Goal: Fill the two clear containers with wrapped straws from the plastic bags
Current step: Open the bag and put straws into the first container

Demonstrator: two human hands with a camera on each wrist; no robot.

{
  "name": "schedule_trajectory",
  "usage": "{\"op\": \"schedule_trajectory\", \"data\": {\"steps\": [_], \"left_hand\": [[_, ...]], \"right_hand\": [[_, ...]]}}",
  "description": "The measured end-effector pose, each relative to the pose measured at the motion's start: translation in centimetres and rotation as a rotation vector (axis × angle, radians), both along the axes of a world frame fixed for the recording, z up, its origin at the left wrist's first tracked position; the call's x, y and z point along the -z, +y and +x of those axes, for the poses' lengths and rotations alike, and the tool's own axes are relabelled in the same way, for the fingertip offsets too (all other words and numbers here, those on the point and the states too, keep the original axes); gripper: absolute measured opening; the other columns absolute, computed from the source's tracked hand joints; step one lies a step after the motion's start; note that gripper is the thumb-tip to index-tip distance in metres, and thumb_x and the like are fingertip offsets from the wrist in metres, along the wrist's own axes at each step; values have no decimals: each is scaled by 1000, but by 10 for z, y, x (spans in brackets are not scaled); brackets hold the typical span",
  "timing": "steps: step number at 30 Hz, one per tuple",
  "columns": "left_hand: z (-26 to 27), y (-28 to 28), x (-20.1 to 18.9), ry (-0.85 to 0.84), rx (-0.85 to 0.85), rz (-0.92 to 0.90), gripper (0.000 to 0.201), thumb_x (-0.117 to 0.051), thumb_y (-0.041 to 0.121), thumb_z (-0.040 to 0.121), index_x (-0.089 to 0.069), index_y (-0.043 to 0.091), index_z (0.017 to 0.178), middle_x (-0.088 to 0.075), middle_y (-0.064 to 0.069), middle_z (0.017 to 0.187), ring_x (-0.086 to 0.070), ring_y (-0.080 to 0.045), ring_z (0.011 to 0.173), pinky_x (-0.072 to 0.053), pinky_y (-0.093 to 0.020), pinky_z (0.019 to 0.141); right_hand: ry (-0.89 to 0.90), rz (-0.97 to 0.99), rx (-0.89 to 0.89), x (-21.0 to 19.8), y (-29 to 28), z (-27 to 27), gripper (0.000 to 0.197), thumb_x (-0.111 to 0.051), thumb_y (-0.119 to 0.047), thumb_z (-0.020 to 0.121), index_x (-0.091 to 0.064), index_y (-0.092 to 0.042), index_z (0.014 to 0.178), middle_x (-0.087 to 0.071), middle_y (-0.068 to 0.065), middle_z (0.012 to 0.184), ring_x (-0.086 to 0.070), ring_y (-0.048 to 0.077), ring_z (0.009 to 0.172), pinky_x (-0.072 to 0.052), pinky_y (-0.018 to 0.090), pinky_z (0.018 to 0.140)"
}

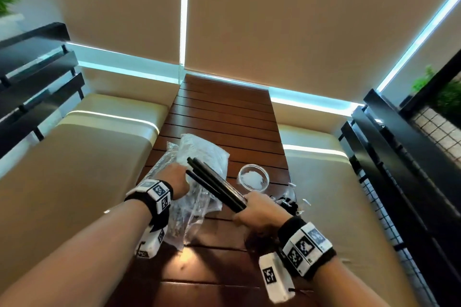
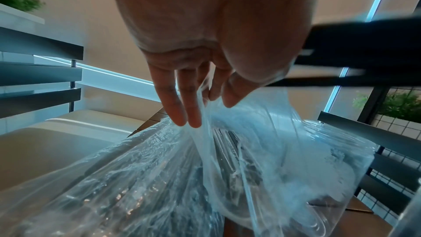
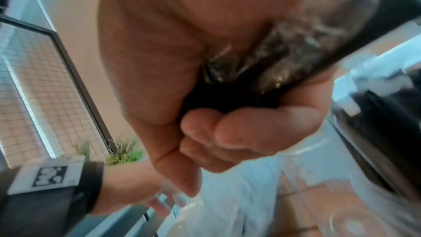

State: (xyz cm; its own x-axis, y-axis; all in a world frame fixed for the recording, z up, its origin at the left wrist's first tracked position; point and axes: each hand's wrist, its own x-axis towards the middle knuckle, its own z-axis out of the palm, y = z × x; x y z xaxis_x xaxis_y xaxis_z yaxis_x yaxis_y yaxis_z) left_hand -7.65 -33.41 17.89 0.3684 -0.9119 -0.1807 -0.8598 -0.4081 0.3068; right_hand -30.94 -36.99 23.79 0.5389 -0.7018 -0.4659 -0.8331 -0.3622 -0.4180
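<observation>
Right hand [image 1: 259, 212] clenched around the near end of a bundle of straws [image 1: 214, 182], the bundle slanting up and away over the plastic bag [image 1: 199, 154] on the slatted wooden table [image 1: 224, 112]; left hand [image 1: 175, 179] at the bag, its fingers [image 2: 182, 107] nearly straight yet catching a fold of the clear film, as the left wrist view shows. Risks, as judged from this pose: the bundle is gripped at one end only, so the free ends may fan apart and single straws may slide out onto the table; the film is slack and slippery, so the bag may slip from the left hand or drag along if any wrapper snags on it; the open container [image 1: 254, 178], standing just right of the bag and near the right hand, looks light and could be tipped if the long bundle strikes its rim at a slant. Appearance of the straws: long, thin and black, each in a glossy clear wrapper that crinkles inside the fist in the right wrist view; more dark straws show through the bag's film; the open container holds none yet, only something pale at its bottom that cannot be made out; a second container [image 1: 287, 200] at the right edge of the table, part hidden behind the right hand, seems to hold dark straws already.
</observation>
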Motion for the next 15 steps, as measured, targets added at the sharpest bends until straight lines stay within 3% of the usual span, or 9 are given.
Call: {"op": "schedule_trajectory", "data": {"steps": [2,4,6,8,9,12,14,15], "left_hand": [[0,3,1,-33,43,65,39,-47,21,85,-62,13,120,-51,-10,136,-51,-27,124,-43,-37,104],[-5,10,-2,-36,35,64,41,-47,29,80,-65,28,117,-40,-1,145,-41,-24,133,-33,-43,111],[-15,16,-14,-27,17,-101,32,-48,30,67,-65,35,94,-44,7,138,-41,-20,132,-28,-47,112],[-30,19,-31,123,62,-299,29,-49,27,61,-58,34,88,-53,9,127,-47,-17,124,-33,-44,108],[-38,20,-40,298,87,-371,33,-53,24,62,-58,31,95,-56,8,124,-50,-15,120,-37,-40,105],[-61,18,-70,1034,61,-519,48,-69,13,65,-57,12,112,-67,-4,117,-62,-15,110,-48,-35,99],[-76,15,-87,1418,-56,-611,37,-79,18,72,-58,7,100,-71,-12,105,-67,-21,101,-54,-37,91],[-82,12,-92,1520,-136,-646,34,-80,23,75,-57,7,95,-70,-13,97,-68,-22,96,-56,-36,86]], "right_hand": [[-102,-67,5,-14,0,-5,22,-69,-26,78,-52,-19,67,-56,-7,65,-51,7,56,-40,16,50],[-184,-187,45,-19,-2,-6,25,-68,-28,77,-48,-21,63,-54,-7,64,-51,8,57,-43,21,54],[-270,-288,112,-14,-6,-1,23,-65,-29,73,-46,-24,60,-53,-8,63,-52,11,61,-46,29,59],[-348,-347,146,-5,-7,8,21,-62,-29,70,-43,-26,59,-53,-7,63,-53,13,62,-45,30,58],[-371,-372,145,0,-8,13,20,-61,-28,70,-43,-27,61,-55,-7,64,-54,15,63,-44,31,58],[-406,-446,144,8,-3,25,10,-63,-28,74,-57,-25,81,-66,-3,75,-62,22,74,-50,35,66],[-456,-459,163,10,2,31,19,-64,-25,78,-62,-24,97,-70,0,82,-65,23,77,-53,36,69],[-487,-457,165,10,5,34,24,-64,-23,79,-62,-24,103,-71,1,84,-65,23,78,-53,35,69]]}}
